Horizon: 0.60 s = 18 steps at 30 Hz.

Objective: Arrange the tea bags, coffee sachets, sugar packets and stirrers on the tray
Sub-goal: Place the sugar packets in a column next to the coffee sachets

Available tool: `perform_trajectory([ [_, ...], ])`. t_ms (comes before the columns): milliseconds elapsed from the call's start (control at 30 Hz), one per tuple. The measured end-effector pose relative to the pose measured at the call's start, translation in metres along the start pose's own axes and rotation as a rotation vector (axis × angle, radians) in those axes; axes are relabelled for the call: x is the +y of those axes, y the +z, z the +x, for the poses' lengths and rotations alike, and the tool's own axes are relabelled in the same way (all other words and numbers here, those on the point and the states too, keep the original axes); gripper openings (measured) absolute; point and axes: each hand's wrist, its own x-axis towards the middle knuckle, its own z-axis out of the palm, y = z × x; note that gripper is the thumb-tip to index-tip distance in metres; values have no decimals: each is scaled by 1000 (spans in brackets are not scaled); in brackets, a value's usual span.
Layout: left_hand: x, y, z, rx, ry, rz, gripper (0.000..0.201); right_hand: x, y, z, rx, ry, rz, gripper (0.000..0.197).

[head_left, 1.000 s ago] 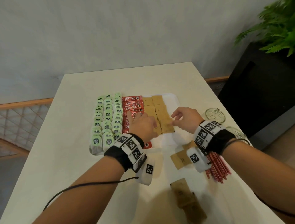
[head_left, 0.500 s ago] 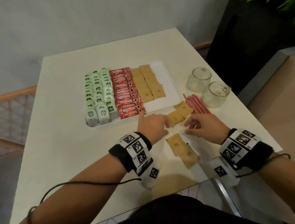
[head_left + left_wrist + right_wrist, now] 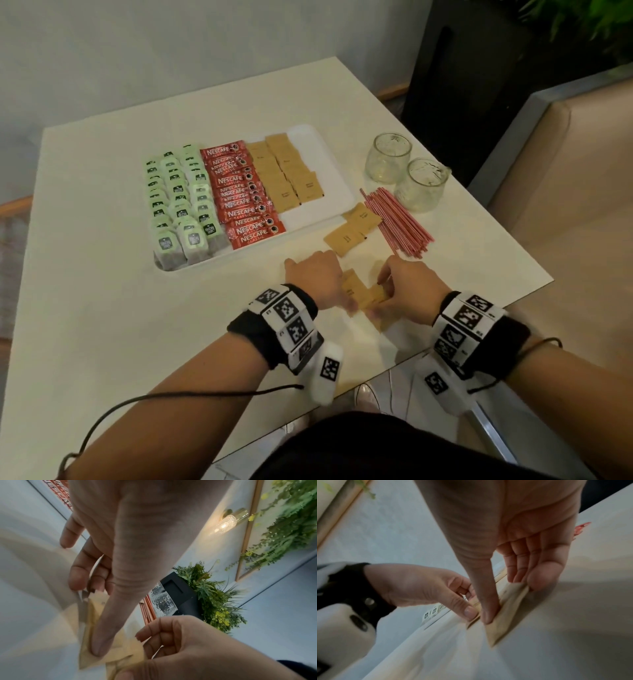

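A white tray (image 3: pixel 329 164) holds rows of green tea bags (image 3: pixel 178 195), red coffee sachets (image 3: pixel 243 195) and brown sugar packets (image 3: pixel 287 171). More sugar packets (image 3: pixel 352 229) lie loose on the table beside a bundle of red stirrers (image 3: pixel 397 222). Near the table's front edge my left hand (image 3: pixel 342 294) pinches a loose sugar packet (image 3: pixel 85 655) between thumb and fingers. My right hand (image 3: pixel 380 294) pinches another sugar packet (image 3: pixel 498 632) that overlaps the first. Both packets touch the tabletop.
Two empty glass jars (image 3: pixel 387 157) (image 3: pixel 421 185) stand right of the tray, behind the stirrers. A black planter (image 3: pixel 462 85) and a beige bench (image 3: pixel 565 171) flank the table's right side. The table's front edge runs just under my wrists.
Both hands have drawn back from the sugar row on the tray to the loose packets near the front edge, and each has taken hold of one. The head view has tilted downward.
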Motion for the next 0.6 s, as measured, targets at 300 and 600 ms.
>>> perform_trajectory([
  [300, -18, -7, -3, 135, 37, -396, 28, 8, -17, -2, 59, -130, 367, 22],
  [600, -24, -9, -4, -69, 177, -823, 29, -3, -12, 14, 74, -183, 450, 18],
])
